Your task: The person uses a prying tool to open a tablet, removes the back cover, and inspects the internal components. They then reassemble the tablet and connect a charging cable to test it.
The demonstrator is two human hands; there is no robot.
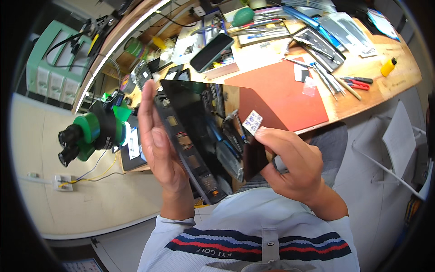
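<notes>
Tablet, a flat dark slab with a glossy black glass panel, is held up in the air between the person's chest and the near edge of the workbench, tilted so its long side runs from upper left to lower right. Its glass face mirrors tools, and along its left rim the opened body shows a strip of small boards and metal parts. The left hand lies flat and open-fingered against that left rim, palm pressed on it as a support. The right hand is closed around the lower right corner of the panel, and between thumb and forefinger it also pinches a small pale triangular pick with a patterned face, touching the glass edge.

Beyond the tablet a smooth red rectangular mat covers the middle of the wooden bench. Thin metal tweezers lie fanned at the mat's right edge, with a red-handled tool beside them. A black phone lies slanted farther back, and a teal rubber blower bulb sits near the far edge. Off the bench's left end stands a green and black microscope
</notes>
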